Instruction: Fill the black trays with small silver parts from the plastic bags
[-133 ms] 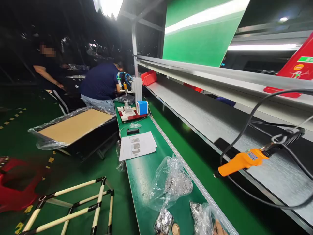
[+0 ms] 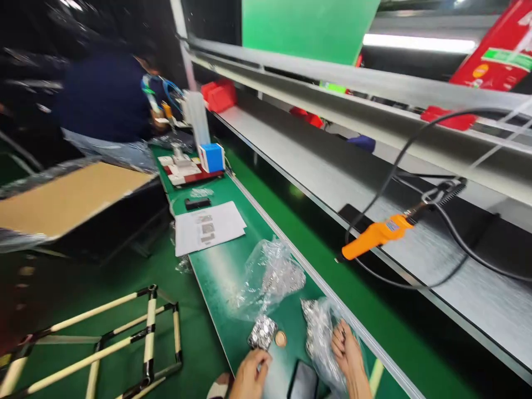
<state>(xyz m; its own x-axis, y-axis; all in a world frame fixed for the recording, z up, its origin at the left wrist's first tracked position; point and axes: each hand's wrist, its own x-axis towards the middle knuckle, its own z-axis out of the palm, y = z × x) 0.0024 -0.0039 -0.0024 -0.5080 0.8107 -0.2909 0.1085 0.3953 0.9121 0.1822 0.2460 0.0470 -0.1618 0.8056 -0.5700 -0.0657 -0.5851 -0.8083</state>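
I judge the step in hand to be picking small metal parts out of their bags onto the bench (image 2: 233,277). My left hand (image 2: 248,377) rests at the loose pile of shiny parts (image 2: 262,332), fingers curled down on its near edge; whether they pinch a piece I cannot tell. My right hand (image 2: 348,354) lies on the near plastic bag of parts (image 2: 318,332), fingers (image 2: 338,335) bent and pressing the film, not clearly closed on it. The next move calls for a fine pinch on one part without dragging the rest.

By count: two plastic bags, the far bag (image 2: 270,274) just beyond the pile; one small round brown disc (image 2: 281,338) beside the pile; one dark phone-like slab (image 2: 303,381) between my hands; one orange screwdriver (image 2: 374,237) hanging over the shelf.
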